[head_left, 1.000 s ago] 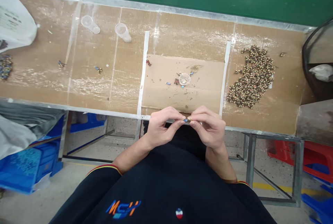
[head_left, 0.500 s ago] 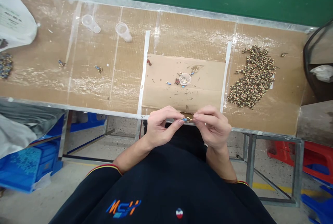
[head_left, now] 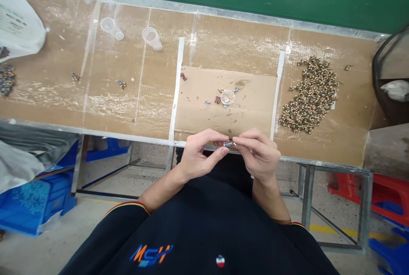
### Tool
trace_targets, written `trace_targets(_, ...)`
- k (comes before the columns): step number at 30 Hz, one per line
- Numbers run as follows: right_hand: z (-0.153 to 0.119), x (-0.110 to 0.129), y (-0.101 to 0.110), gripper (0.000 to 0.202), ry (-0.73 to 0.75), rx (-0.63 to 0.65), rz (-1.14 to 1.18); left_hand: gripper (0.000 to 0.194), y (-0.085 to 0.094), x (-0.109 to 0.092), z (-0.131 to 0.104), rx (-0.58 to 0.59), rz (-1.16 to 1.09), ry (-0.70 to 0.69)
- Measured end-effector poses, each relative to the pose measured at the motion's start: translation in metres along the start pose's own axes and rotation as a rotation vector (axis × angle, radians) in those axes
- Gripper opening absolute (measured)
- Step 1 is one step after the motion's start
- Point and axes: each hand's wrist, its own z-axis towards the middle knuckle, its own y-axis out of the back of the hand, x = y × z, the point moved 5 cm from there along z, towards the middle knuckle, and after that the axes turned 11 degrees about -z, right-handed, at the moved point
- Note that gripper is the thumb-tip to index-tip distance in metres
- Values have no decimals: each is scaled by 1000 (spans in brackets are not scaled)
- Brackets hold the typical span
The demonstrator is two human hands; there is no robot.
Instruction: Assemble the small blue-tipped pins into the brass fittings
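Note:
Between my fingertips, at the near edge of the table, is a small blue-and-tan painted figurine piece. My left hand pinches its left end between thumb and fingers. At the right end, my right hand is closed in a pinch on the piece; the fingertips hide part of it. Beyond my hands, a small clear cup stands on a cardboard sheet. Around the cup lie a little blue piece, dark red-brown pieces and several wet-looking spots.
A heap of small brown-and-tan pieces covers the right of the table. Two clear plastic cups, one tipped and one beside it, lie at the back left. Loose blue pieces and a white bag are farther left.
The piece has turned between my fingers, so more blue shows in the middle. My right hand has shifted slightly left, closer to my left hand.

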Motion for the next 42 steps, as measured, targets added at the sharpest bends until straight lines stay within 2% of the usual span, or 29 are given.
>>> trace_targets(8,-2,-4,-3,28,-74,43,45,6,0,-2,2,-20,-2,-36)
trace_targets(16,-3,-6,-3,8,-136,13,27,4,0,-2,3,-35,15,-14)
trace_targets(20,-3,-5,-4,7,-138,27,9,6,-3,-2,3,-40,10,-6)
trace_targets(22,-4,-7,-3,8,-151,28,-11,8,3,1,3,-38,51,10)
trace_targets(24,-5,-10,0,12,-169,14,-26,10,23,7,3,-96,167,41)
trace_targets(25,-6,-12,3,15,-177,0,-26,11,40,11,2,-155,250,65)
trace_targets(27,-8,-19,8,20,-191,-32,-15,12,86,19,0,-300,418,115)
trace_targets(29,-9,-26,10,19,-209,-52,-10,12,139,25,0,-432,573,152)
trace_targets(31,-8,-30,11,17,-219,-53,-13,18,186,25,5,-466,756,112)
trace_targets(33,-7,-30,9,17,-205,-42,-8,31,217,22,12,-460,883,34)
trace_targets(35,-5,-26,6,20,-176,-25,4,44,230,17,17,-492,922,-25)
trace_targets(36,-4,-25,5,22,-165,-14,5,47,228,15,18,-506,923,-49)
trace_targets(38,-4,-23,4,22,-155,0,-9,50,209,13,16,-503,917,-88)
trace_targets(40,-4,-23,5,20,-160,0,-36,47,177,14,14,-445,892,-103)
trace_targets(42,-4,-24,8,19,-161,-7,-61,40,140,19,15,-295,840,-108)
